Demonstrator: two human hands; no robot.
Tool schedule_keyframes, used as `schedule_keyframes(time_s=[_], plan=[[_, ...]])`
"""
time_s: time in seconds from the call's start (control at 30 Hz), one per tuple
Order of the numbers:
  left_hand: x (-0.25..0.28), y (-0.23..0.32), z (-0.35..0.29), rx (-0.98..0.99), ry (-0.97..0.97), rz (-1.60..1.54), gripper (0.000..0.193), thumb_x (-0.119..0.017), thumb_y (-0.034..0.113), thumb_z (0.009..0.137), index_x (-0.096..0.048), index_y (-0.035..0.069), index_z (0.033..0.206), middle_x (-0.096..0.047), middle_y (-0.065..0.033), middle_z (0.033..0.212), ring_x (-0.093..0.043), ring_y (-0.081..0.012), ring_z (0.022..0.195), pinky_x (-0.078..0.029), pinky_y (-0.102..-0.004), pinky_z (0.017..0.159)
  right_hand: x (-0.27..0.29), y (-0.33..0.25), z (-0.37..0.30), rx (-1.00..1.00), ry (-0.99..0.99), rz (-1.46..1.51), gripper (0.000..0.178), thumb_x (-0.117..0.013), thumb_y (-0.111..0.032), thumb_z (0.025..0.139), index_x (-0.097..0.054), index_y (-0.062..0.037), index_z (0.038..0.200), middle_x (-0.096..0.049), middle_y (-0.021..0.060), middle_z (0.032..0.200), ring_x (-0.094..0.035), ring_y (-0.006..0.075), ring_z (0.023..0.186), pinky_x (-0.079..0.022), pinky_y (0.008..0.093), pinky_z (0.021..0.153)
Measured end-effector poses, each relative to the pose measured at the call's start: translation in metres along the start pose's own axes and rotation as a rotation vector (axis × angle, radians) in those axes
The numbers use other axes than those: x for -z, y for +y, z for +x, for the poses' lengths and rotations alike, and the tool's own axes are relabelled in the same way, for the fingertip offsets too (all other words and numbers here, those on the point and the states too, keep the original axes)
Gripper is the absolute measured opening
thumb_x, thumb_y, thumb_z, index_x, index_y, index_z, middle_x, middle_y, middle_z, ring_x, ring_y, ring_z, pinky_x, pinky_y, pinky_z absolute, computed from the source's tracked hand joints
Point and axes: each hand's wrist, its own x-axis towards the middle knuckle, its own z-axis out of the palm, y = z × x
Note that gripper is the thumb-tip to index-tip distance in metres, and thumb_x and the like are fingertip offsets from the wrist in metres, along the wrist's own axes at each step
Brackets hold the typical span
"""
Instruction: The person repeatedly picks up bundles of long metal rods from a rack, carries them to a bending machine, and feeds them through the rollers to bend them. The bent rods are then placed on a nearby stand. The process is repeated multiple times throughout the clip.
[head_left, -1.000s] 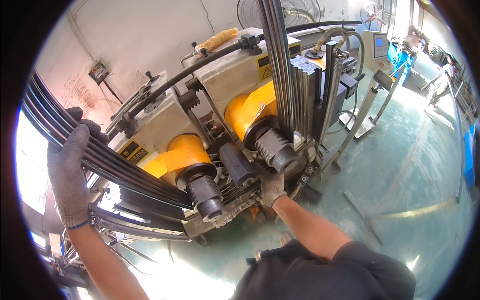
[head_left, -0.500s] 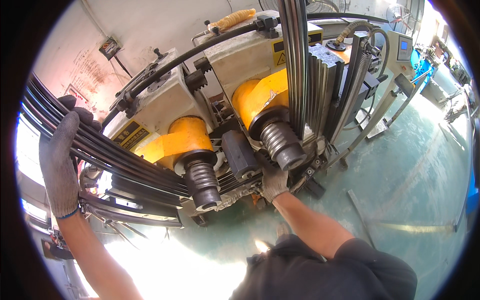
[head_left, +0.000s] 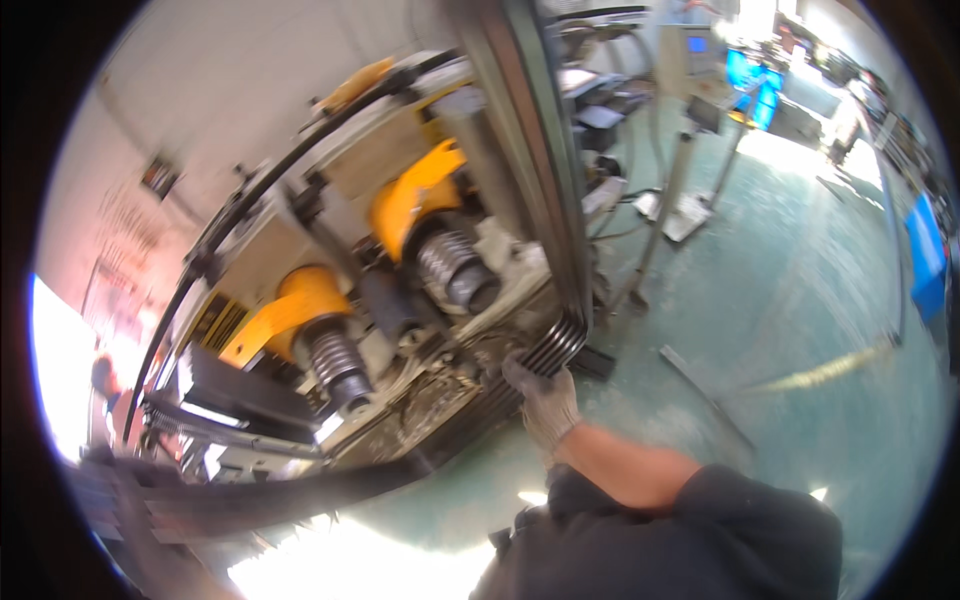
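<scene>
A bundle of long dark metal bars (head_left: 510, 130) is bent sharply at its lower corner and hangs in front of the bending machine (head_left: 340, 160). One leg rises past the machine's right side; the other sweeps to the lower left. Just left of the bend, my right hand (head_left: 548, 400), in a grey glove, is closed on the bars. My left hand (head_left: 140, 510), also gloved, grips the far left part of the bundle, smeared by motion. Behind the bars sit two yellow machine arms (head_left: 415, 195) with ribbed steel rollers (head_left: 340, 365).
A black hose (head_left: 240, 215) arches over the machine. At the right stand a control box (head_left: 690, 50) and a thin metal post (head_left: 665, 200). A loose metal strip (head_left: 705, 395) lies on the green floor, with a blue panel (head_left: 925, 250) at the far right.
The bundle has come off the rollers toward me. My left hand has dropped with its end, and my right hand has moved from between the rollers to the bars near the bend. My view has shifted right.
</scene>
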Motion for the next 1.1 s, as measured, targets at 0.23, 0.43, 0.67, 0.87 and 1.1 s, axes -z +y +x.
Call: schedule_keyframes(time_s=[0.23,0.43,0.67,0.87,1.1], plan=[[-0.067,-0.004,-0.183,0.286,0.24,-0.698,0.019,-0.071,0.003,0.098,-0.078,-0.01,0.111,-0.078,-0.0176,0.096,-0.076,-0.0286,0.085,-0.065,-0.0402,0.075,0.233,-0.131,-0.113,0.203,0.461,-0.491,0.023,-0.07,-0.018,0.111,-0.072,-0.0029,0.094,-0.074,0.0039,0.078,-0.073,0.0154,0.076,-0.058,0.0341,0.072],[-0.196,0.06,-0.36,0.681,-0.347,-0.958,0.029,-0.07,-0.01,0.097,-0.079,-0.014,0.125,-0.083,-0.0245,0.119,-0.081,-0.0306,0.107,-0.068,-0.0384,0.094,0.406,-0.268,-0.208,0.728,0.991,-0.842,0.022,-0.068,-0.011,0.11,-0.075,0.0003,0.128,-0.078,0.004,0.097,-0.069,0.0136,0.083,-0.056,0.0326,0.075],[-0.284,0.212,-0.473,1.223,-1.267,-2.419,0.025,-0.066,0.009,0.108,-0.079,-0.005,0.124,-0.081,-0.0196,0.122,-0.076,-0.0286,0.118,-0.057,-0.0414,0.11,0.54,-0.459,-0.23,0.772,1.197,-1.157,0.025,-0.074,-0.026,0.106,-0.075,-0.0065,0.122,-0.081,0.0199,0.103,-0.08,0.0349,0.093,-0.061,0.0458,0.085],[-0.313,0.334,-0.493,1.542,-1.113,-1.502,0.043,-0.07,0.012,0.106,-0.065,0.002,0.148,-0.076,-0.0197,0.132,-0.075,-0.0387,0.114,-0.059,-0.0506,0.111,0.669,-0.587,-0.124,0.606,1.176,-1.515,0.028,-0.064,-0.031,0.11,-0.072,-0.0073,0.122,-0.08,0.0238,0.108,-0.076,0.0474,0.108,-0.059,0.0592,0.092],[-0.271,0.483,-0.474,0.772,-1.216,-1.093,0.043,-0.074,0.015,0.103,-0.067,-0.009,0.138,-0.079,-0.0186,0.125,-0.077,-0.0289,0.116,-0.062,-0.0412,0.101,0.816,-0.648,-0.006,0.499,1.133,-1.725,0.046,-0.054,-0.043,0.107,-0.078,-0.0083,0.126,-0.079,0.0265,0.122,-0.076,0.0475,0.116,-0.059,0.0589,0.099]])
